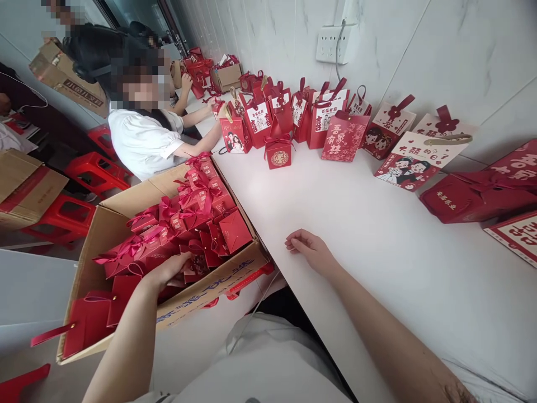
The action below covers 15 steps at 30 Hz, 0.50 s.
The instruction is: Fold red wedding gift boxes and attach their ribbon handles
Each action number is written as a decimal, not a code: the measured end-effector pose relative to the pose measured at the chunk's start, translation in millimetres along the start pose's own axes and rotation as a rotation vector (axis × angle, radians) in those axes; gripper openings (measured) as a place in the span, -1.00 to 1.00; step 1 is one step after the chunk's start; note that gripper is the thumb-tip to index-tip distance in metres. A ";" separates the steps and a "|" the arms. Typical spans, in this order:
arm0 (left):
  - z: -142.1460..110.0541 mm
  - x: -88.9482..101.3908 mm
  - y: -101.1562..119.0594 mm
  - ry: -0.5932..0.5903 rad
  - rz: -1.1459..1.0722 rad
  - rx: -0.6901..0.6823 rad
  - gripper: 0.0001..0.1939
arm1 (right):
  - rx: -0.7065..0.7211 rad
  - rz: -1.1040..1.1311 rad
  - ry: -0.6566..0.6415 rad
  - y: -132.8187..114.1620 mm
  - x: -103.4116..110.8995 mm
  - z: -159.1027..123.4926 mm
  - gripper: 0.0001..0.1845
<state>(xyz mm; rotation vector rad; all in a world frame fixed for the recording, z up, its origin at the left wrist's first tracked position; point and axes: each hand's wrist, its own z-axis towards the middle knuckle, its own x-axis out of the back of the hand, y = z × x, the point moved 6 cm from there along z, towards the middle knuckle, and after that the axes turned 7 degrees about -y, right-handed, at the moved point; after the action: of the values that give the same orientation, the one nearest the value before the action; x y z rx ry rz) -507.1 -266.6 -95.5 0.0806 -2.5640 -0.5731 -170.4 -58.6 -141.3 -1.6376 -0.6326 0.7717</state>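
Note:
My left hand (171, 270) reaches into a large cardboard carton (218, 291) standing beside the table. Its fingers close on a small red gift box (196, 267) with a printed picture; the fingertips are partly hidden. Around it, many red gift boxes with ribbon bows (193, 193) are packed in rows, and a red box with a strap handle (90, 322) stands at the near end. On the white table (268, 207), close to its edge, rests my right hand (309, 250), fingers loosely bent and nothing in them.
Along the tiled wall stand several gift bags (329, 109) and a small bow-tied box (279, 154). A co-worker in a white shirt (138, 143) handles a red bag (234, 134) across the carton. Red stools (62, 218) and another carton (25, 187) are at left. A cable hangs from the socket (335, 43).

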 end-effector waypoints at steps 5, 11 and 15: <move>3.1 2.7 -14.1 -0.053 -0.179 -0.004 -0.55 | -0.012 -0.008 -0.005 0.7 0.1 -0.2 -0.70; 6.0 -2.2 -8.6 -0.116 -0.205 -0.047 -0.41 | 0.002 -0.020 -0.009 0.3 0.0 0.3 -0.70; 11.6 8.0 -14.2 -0.055 -0.104 -0.083 -0.31 | -0.001 -0.012 0.000 -1.0 -0.5 0.2 -0.70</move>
<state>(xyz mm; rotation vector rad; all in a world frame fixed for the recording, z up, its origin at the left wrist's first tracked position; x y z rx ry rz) -520.4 -276.3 -106.7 0.1720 -2.5972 -0.7299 -170.9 -58.7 -140.3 -1.6335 -0.6428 0.7623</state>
